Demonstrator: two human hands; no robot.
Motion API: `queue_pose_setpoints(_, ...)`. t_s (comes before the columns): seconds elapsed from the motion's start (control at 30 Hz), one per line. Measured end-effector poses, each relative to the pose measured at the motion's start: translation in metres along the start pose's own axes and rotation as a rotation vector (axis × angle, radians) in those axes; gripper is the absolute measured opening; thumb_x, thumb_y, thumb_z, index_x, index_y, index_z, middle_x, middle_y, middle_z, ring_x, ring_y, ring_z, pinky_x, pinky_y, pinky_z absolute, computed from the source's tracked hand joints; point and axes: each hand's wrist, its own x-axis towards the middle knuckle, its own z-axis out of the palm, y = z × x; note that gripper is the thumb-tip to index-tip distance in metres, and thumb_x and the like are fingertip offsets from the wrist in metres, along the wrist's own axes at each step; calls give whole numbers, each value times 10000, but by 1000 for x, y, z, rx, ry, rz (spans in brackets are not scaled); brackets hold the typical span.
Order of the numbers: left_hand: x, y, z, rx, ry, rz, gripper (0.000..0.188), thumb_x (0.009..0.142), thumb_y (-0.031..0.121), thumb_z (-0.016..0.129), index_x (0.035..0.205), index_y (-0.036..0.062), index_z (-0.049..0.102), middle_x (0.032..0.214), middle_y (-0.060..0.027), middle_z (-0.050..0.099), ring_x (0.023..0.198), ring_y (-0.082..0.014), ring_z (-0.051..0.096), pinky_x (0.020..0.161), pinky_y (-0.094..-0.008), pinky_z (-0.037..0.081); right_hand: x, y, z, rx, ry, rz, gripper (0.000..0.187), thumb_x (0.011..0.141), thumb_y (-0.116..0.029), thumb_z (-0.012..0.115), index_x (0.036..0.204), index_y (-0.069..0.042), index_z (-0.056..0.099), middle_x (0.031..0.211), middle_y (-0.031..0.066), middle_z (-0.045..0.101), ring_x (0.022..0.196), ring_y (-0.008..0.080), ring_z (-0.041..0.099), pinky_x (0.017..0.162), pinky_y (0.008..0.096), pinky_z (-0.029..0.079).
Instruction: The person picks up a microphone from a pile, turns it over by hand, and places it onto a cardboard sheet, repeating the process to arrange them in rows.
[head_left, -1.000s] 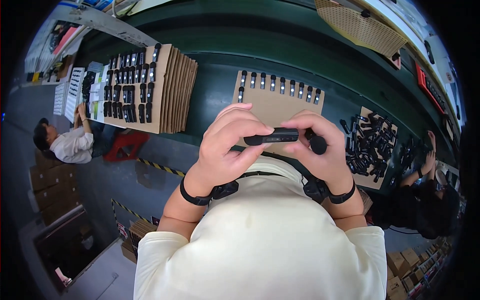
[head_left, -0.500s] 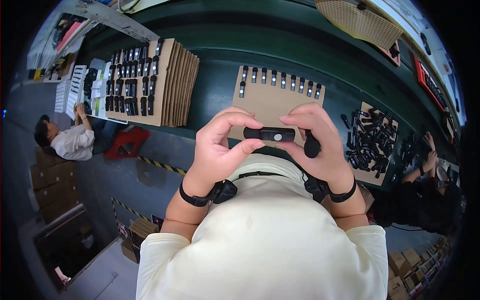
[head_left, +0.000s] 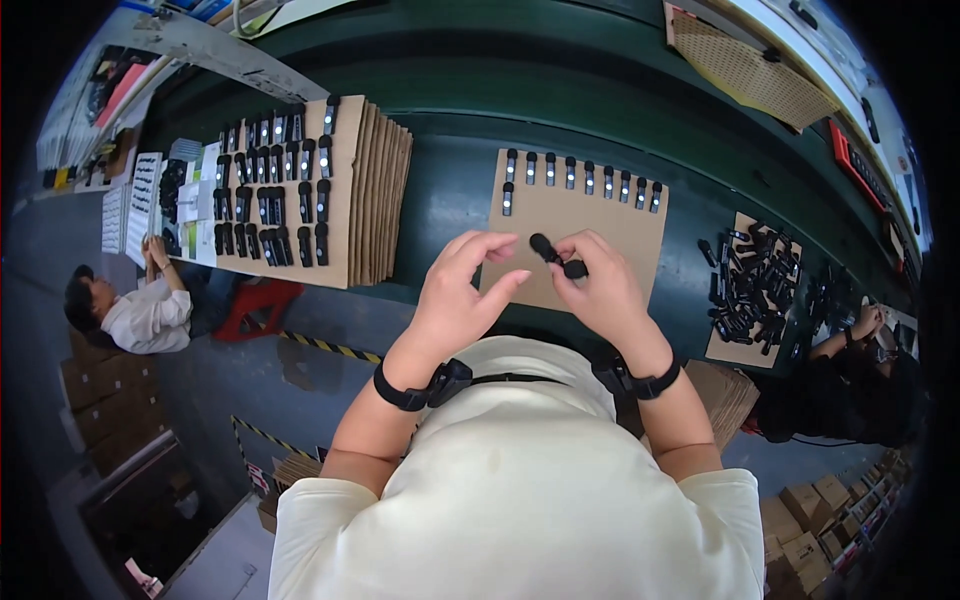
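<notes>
My right hand [head_left: 605,285] is closed on two small black wireless microphones with round foam tips. One microphone [head_left: 542,246] points its foam tip up and to the left; the foam tip of the other microphone [head_left: 575,269] shows below it, its body hidden by my fingers. My left hand [head_left: 462,285] is open and holds nothing, thumb and fingers apart, just left of them. Both hands are over the near part of a brown cardboard sheet [head_left: 570,225]. Along its far edge stands a row of like microphones [head_left: 570,172], with one more beneath the row's left end.
On the left, a stack of cardboard sheets [head_left: 375,200] carries several rows of microphones. A heap of loose microphones [head_left: 755,290] lies on cardboard at the right. The dark green bench [head_left: 450,160] runs behind. One person [head_left: 140,305] works far left, another [head_left: 845,385] far right.
My left hand has let go of the microphone that both hands held. My right hand keeps it and has turned its foam tip away from me. Both hands now lie over the cardboard.
</notes>
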Motion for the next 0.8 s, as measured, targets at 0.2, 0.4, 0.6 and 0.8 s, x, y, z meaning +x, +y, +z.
queue_pose_setpoints(0.2, 2, -43, -39, -63, -76, -70, 216, 830, 6, 682, 1043, 15, 648, 983, -101, 626, 875, -187, 628, 827, -299, 493, 36, 89, 98, 40, -18, 568, 262, 821, -201, 698, 973, -5, 614, 866, 152, 669, 794, 353, 650, 735, 407, 522)
queue_pose_setpoints(0.4, 7, -71, -60, -108, -170, -92, 194, 841, -3, 663, 1034, 18, 646, 1004, -98, 619, 877, -183, 628, 827, -296, 490, 70, 124, 149, -134, -10, 843, 329, 834, -277, 647, 1071, -50, 632, 1045, 188, 685, 990, 362, 653, 815, 451, 526)
queue_pose_setpoints(0.6, 8, -84, -73, -131, -191, -93, 188, 844, 6, 667, 1030, 18, 644, 994, -99, 616, 864, -193, 619, 813, -300, 493, 78, 132, 165, -194, 88, 850, 385, 824, -281, 667, 1090, -7, 624, 996, 238, 684, 966, 401, 653, 826, 463, 525)
queue_pose_setpoints(0.8, 12, -86, -80, -153, -231, -100, 181, 851, 2, 656, 1030, 18, 644, 1000, -99, 617, 871, -186, 623, 828, -295, 490, 80, 135, 169, -219, 74, 904, 411, 822, -283, 670, 1120, -8, 606, 1005, 242, 683, 977, 404, 651, 838, 461, 523)
